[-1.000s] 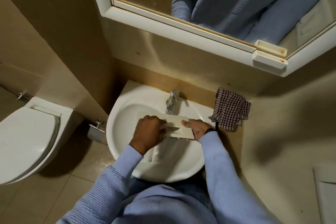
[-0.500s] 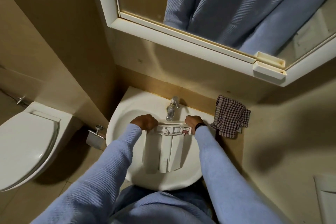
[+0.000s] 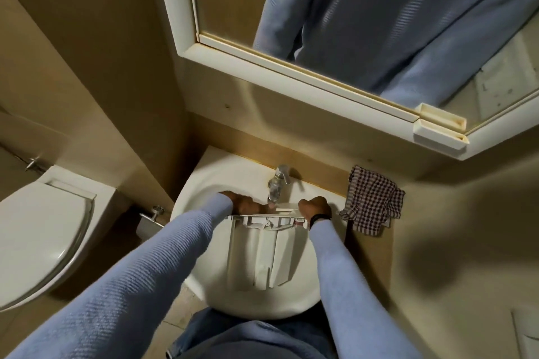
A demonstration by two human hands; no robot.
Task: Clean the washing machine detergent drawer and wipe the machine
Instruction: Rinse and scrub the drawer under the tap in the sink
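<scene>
With each grip curled round a far corner, your left hand (image 3: 245,204) and right hand (image 3: 315,208) hold the detergent drawer (image 3: 262,253) lengthwise near-to-far, front panel beneath the tap (image 3: 278,183).

The left hand (image 3: 245,202) and right hand (image 3: 315,208) grip the far corners of the white drawer (image 3: 262,253), which lies in the sink (image 3: 210,181) below the tap (image 3: 278,182). A checked cloth (image 3: 373,207) sits just right of the sink.

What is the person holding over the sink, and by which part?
The white detergent drawer, gripped by both hands at its far end by the tap: left hand at the left corner, right hand at the right corner.
</scene>
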